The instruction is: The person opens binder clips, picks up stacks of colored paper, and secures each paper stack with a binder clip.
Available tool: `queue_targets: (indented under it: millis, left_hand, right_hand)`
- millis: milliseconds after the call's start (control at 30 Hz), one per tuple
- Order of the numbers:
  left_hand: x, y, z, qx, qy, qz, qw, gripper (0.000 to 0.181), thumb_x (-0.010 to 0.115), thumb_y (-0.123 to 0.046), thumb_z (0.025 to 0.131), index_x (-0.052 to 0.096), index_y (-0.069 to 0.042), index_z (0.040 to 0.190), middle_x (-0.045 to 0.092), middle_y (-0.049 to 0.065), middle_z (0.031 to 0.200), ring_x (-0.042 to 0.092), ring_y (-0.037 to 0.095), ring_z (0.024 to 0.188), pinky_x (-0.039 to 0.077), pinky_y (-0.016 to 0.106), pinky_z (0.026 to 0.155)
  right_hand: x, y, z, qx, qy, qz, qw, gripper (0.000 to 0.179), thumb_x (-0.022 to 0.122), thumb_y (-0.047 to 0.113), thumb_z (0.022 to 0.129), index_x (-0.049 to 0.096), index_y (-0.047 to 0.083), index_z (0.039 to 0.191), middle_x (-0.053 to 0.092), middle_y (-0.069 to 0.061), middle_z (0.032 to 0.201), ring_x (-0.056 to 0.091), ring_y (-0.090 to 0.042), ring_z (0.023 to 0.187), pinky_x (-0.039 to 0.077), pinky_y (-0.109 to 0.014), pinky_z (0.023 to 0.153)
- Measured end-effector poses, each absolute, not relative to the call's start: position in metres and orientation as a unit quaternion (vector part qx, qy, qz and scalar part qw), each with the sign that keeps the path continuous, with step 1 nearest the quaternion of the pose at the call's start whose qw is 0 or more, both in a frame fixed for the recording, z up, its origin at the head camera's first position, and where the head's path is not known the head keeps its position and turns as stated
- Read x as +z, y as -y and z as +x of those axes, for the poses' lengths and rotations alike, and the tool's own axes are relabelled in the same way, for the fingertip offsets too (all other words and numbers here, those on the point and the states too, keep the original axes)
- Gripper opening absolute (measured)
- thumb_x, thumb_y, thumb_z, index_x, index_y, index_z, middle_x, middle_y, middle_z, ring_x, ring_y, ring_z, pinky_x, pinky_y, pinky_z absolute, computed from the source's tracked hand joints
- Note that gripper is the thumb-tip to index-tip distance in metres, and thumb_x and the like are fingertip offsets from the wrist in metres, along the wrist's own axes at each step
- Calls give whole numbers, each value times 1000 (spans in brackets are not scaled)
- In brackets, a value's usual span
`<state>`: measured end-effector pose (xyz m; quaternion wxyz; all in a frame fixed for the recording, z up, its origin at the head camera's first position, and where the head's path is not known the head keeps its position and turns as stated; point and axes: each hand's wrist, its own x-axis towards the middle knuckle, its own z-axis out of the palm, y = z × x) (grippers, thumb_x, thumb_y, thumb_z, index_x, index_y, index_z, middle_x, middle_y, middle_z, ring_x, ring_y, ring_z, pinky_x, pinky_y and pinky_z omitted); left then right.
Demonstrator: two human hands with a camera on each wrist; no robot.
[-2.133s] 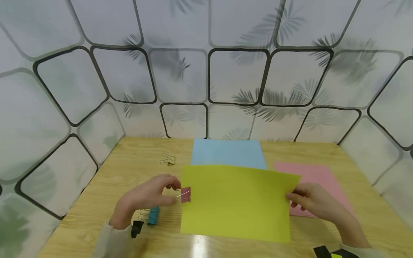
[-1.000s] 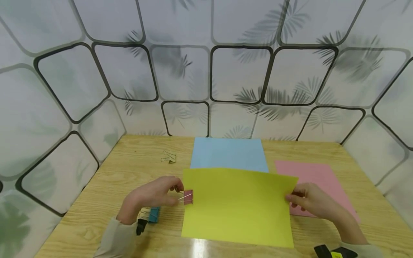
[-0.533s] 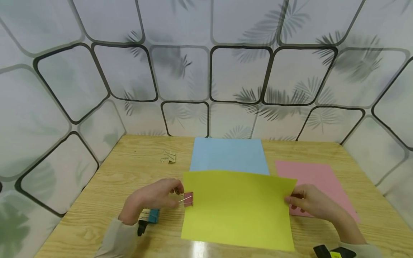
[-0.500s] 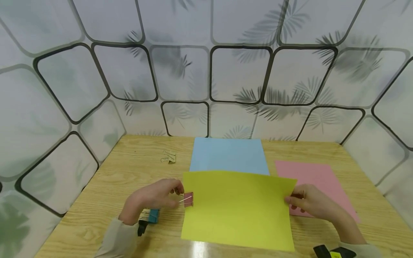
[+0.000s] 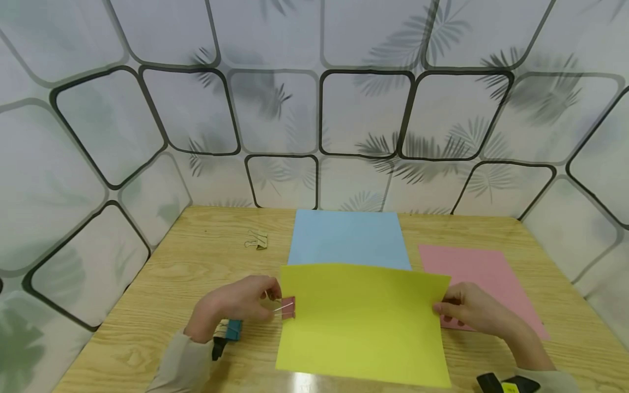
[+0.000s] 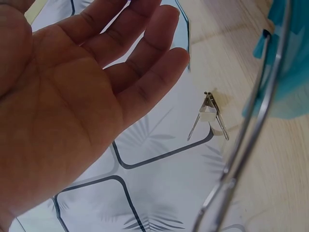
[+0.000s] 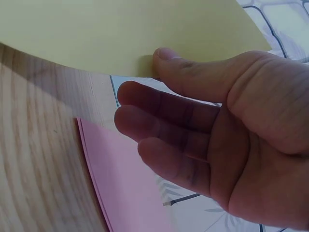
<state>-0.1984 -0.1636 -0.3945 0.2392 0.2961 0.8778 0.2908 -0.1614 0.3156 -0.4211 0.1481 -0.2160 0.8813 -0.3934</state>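
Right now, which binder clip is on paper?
The pink clip, on the yellow sheet; the teal clip and cream clip rest loose on the table.

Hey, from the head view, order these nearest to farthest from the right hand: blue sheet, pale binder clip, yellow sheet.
1. Yellow sheet: pinched at its right edge by the right hand.
2. Blue sheet: ahead and leftward, partly hidden.
3. Pale binder clip: farther left.

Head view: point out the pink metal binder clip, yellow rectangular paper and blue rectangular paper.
Pink metal binder clip (image 5: 289,308): head view, clip body.
Yellow rectangular paper (image 5: 363,325): head view, sheet's middle.
Blue rectangular paper (image 5: 349,239): head view, uncovered part.
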Motion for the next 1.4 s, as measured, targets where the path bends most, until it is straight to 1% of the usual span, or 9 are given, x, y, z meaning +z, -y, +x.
queue_targets:
  millis: [267,467,700,1000,1200,1400]
  left_hand:
    - [-398,163,-198,288,-878,290,250,27,70,-8,86,61,-8,111,61,3,109,56,25,102,48,46,89]
    - [-400,162,-198,291,-876,288,256,27,70,-7,85,61,-9,110,61,2,108,56,23,100,48,44,86]
    - [-403,162,-199,293,-875,283,262,27,69,-6,84,61,-9,110,60,2,109,56,24,100,49,44,86]
    - [-404,162,-200,294,-874,282,263,29,69,-6,82,61,-9,109,60,3,107,56,22,96,48,42,83]
    - [-404,161,-200,295,-873,281,269,28,70,-6,82,61,-8,109,60,3,106,55,21,95,48,40,82]
    - [-403,160,-200,293,-874,278,269,29,68,-5,82,61,-6,110,61,4,106,54,21,93,47,39,81]
  right_hand:
    - [-423,-315,-162,-401,-877,-213,160,22,62,19,99,71,9,81,63,1,65,47,-1,52,43,-23,46]
    - [-424,-315,-162,-398,-877,-215,164,22,63,19,99,71,9,81,64,1,66,49,-2,53,44,-23,47]
    - [-427,-315,-162,-393,-877,-225,161,24,63,20,99,70,11,77,62,3,64,46,0,51,42,-23,45]
    - [-430,-315,-164,-385,-881,-221,165,26,62,22,99,69,11,77,60,3,63,47,-1,51,42,-23,45]
    - [-434,-316,-166,-390,-876,-226,169,28,61,22,99,68,9,76,56,4,60,43,0,49,39,-22,44]
    - [-436,-316,-166,-382,-880,-229,165,31,62,23,99,65,9,72,50,8,57,40,1,48,37,-21,45]
